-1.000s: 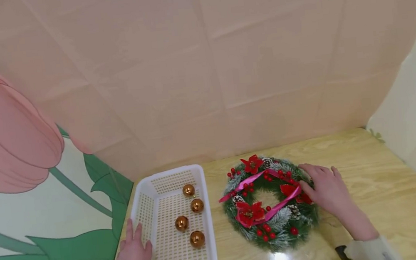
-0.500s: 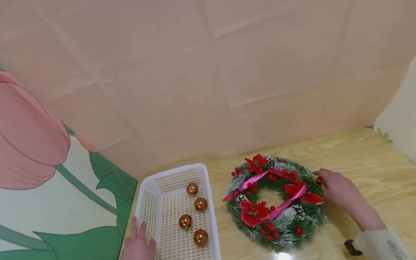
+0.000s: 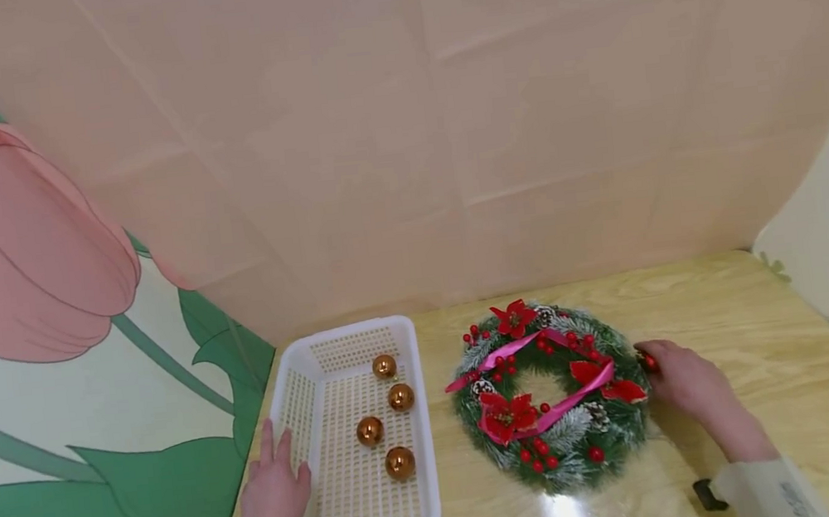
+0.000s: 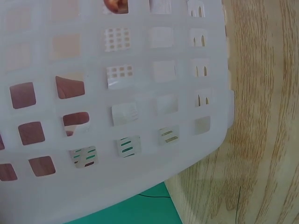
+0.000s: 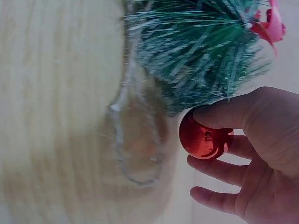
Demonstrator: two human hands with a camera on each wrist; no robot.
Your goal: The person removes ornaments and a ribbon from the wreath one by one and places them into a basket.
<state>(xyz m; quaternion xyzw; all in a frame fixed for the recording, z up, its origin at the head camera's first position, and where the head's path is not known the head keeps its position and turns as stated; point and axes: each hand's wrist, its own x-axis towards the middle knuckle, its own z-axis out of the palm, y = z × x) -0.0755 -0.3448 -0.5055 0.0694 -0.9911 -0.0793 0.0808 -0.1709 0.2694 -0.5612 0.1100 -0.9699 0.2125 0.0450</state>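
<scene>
My right hand (image 3: 689,382) is just off the right edge of the wreath (image 3: 477,444) in the head view. It pinches a shiny red Christmas ball (image 5: 203,140), best seen in the right wrist view, close against the green needles. The wreath lies flat, with red flowers, berries, pine cones and a loose pink ribbon (image 3: 574,400). At the left, my left hand (image 3: 272,493) rests with extended fingers on the left rim of a white plastic basket (image 3: 429,457). Several copper-coloured balls (image 3: 400,463) lie in that basket. The left wrist view mostly shows the basket's perforated wall.
The wooden table (image 3: 779,390) carries both basket and wreath, with a gap between them. A pinkish covering (image 3: 346,173) hangs behind. A wire loop (image 5: 138,179) sticks out beside the wreath in the right wrist view. Painted walls stand left and right.
My right hand has shifted from over the wreath's right edge slightly outward, and the red ball now shows at its fingertips. My left hand stays on the basket's rim.
</scene>
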